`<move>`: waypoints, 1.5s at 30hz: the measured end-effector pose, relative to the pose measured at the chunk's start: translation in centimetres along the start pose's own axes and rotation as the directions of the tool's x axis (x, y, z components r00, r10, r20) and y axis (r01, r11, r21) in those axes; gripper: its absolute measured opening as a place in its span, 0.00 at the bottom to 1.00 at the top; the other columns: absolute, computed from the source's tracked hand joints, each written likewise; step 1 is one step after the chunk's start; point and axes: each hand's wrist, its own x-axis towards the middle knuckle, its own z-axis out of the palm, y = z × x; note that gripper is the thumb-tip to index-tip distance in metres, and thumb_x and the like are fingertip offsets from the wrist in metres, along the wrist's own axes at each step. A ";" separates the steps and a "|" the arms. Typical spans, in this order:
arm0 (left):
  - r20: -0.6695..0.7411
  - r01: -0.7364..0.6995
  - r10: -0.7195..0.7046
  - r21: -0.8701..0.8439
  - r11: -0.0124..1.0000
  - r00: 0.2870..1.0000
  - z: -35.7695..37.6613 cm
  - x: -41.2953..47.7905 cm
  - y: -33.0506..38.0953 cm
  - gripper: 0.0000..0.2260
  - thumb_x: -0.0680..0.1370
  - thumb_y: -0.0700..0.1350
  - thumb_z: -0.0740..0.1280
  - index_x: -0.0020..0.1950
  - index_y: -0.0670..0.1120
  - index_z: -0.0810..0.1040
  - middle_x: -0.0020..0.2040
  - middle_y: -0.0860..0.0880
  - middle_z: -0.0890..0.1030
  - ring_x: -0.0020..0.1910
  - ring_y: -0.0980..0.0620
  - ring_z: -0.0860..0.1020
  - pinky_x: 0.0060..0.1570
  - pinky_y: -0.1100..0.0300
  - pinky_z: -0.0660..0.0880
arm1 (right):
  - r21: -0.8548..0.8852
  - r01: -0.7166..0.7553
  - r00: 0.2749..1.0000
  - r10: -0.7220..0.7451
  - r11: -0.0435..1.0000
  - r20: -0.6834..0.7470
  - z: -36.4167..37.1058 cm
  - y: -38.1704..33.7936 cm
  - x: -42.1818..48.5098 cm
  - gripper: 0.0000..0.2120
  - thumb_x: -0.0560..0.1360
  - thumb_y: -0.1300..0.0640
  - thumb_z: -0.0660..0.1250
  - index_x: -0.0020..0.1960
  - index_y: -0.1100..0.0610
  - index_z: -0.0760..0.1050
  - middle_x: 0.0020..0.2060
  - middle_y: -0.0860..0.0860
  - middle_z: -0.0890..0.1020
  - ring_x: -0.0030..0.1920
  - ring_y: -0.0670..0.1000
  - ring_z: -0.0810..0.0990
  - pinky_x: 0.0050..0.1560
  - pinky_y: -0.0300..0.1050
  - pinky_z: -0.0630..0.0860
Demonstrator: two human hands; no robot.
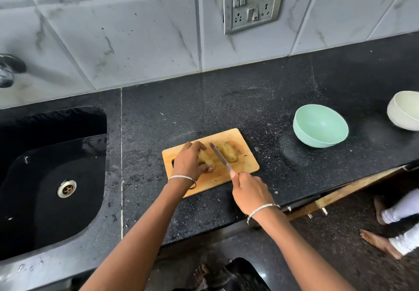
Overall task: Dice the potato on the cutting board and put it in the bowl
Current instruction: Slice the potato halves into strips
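Note:
A wooden cutting board (246, 165) lies on the black counter. Two potato halves rest on it. My left hand (189, 161) grips the left potato half (206, 159), fingers curled over it. The right potato half (227, 152) lies free beside the blade. My right hand (248, 192) holds a knife (220, 157) by its handle, and the blade slants between the two halves. A mint green bowl (320, 128) stands empty on the counter to the right of the board.
A black sink (52, 177) with a steel drain fills the left side, a tap (9, 70) above it. A cream bowl (404, 110) sits at the far right edge. A tiled wall with a switch plate (251, 3) stands behind. Another person's bare feet (381, 243) show on the floor at right.

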 end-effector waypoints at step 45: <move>-0.157 0.040 -0.051 -0.072 0.997 0.986 1.6 -1.1 -0.7 0.17 0.67 0.42 0.77 0.54 0.47 0.82 0.46 0.47 0.85 0.48 0.44 0.82 0.47 0.50 0.77 | -0.111 -0.033 0.999 0.036 0.993 0.028 4.5 -1.5 1.2 0.20 0.83 0.44 0.49 0.58 0.58 0.71 0.54 0.58 0.80 0.56 0.63 0.79 0.42 0.50 0.69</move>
